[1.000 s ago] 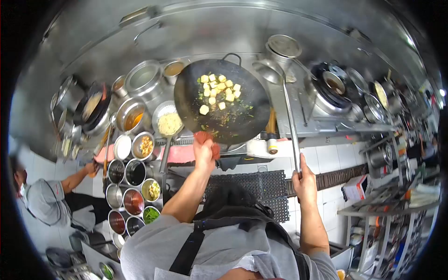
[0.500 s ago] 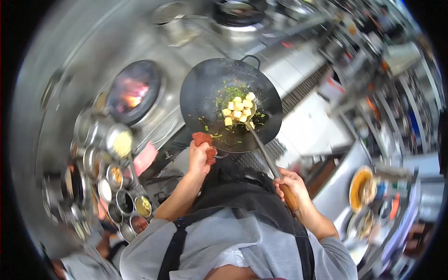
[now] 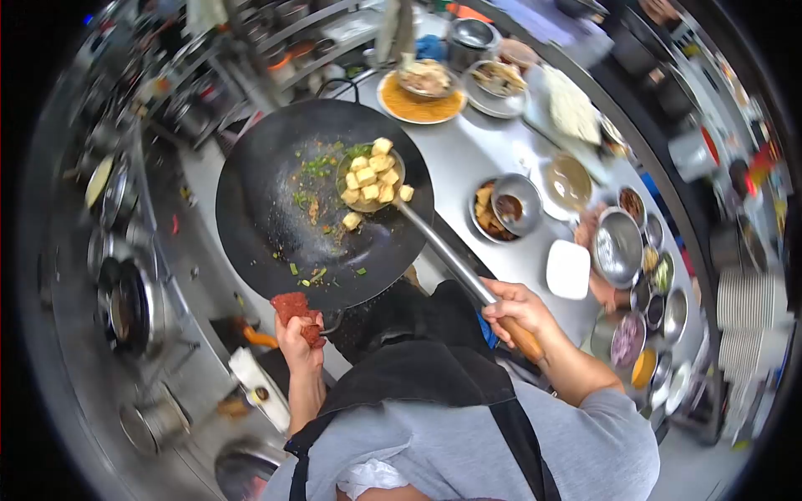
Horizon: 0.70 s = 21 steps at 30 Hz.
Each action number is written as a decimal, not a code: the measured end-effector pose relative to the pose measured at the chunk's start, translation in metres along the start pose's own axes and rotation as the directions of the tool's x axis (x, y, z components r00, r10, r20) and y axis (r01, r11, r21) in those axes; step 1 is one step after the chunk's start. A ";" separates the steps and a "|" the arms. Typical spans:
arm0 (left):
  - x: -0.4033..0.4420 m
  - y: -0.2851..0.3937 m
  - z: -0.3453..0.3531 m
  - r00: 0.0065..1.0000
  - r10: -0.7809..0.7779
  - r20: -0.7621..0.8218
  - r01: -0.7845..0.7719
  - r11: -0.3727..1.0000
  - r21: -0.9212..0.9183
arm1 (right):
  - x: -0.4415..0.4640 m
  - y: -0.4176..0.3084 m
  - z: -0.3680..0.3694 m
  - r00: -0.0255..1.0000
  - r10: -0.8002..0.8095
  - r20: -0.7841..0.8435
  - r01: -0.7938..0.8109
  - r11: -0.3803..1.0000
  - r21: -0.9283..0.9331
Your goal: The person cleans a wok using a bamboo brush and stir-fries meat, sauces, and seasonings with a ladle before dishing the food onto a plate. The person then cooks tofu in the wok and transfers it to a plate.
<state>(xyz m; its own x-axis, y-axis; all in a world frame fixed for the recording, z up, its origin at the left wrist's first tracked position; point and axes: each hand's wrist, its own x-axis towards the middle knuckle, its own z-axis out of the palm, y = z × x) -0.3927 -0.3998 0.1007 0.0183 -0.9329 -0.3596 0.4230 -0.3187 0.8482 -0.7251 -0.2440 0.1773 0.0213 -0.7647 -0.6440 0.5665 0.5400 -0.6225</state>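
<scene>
My left hand [image 3: 302,346] is closed round a folded red cloth [image 3: 296,311] at the near ear handle of a big black wok [image 3: 251,209]. The wok is held up in front of me, with green bits and oily crumbs scattered over its inside. My right hand [image 3: 515,312] grips the wooden handle of a long metal ladle [image 3: 443,248]. Its bowl rests over the wok, heaped with pale yellow cubes [image 3: 368,178]. One cube lies loose on the wok just below the bowl, and another sits at the bowl's edge by the shaft.
Ahead and right runs a steel counter [image 3: 472,150] with an orange-filled plate [image 3: 418,98], a bowl of brown pieces [image 3: 484,213], a white square dish [image 3: 568,269] and several small ingredient bowls. Plates [image 3: 750,313] stand stacked far right. Stove burners [image 3: 134,309] are at left.
I have turned from the stove and burner flame toward the counter. Wok, ladle and cubes have come round with me, both hands keeping their grip. One cube now lies apart below the ladle.
</scene>
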 end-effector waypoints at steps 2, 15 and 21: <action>0.014 0.016 0.022 0.994 0.006 0.111 -0.005 1.000 -0.013 | -0.029 0.009 0.002 0.990 -0.092 -0.107 0.098 0.993 0.058; -0.012 0.034 0.159 0.883 -0.205 0.423 0.123 0.969 0.214 | -0.208 0.100 -0.028 0.691 -0.375 -0.618 0.500 0.865 0.035; -0.039 0.016 0.171 0.888 -0.134 0.440 0.060 0.982 0.178 | -0.225 0.178 -0.071 0.612 -0.283 -0.738 0.424 0.906 0.005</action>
<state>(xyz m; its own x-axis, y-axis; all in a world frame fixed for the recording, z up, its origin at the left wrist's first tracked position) -0.5413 -0.3974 0.1946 -0.4391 -0.8595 -0.2615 0.2554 -0.3985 0.8809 -0.6877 0.0492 0.1800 -0.7553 -0.3613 -0.5468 0.5261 0.1634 -0.8346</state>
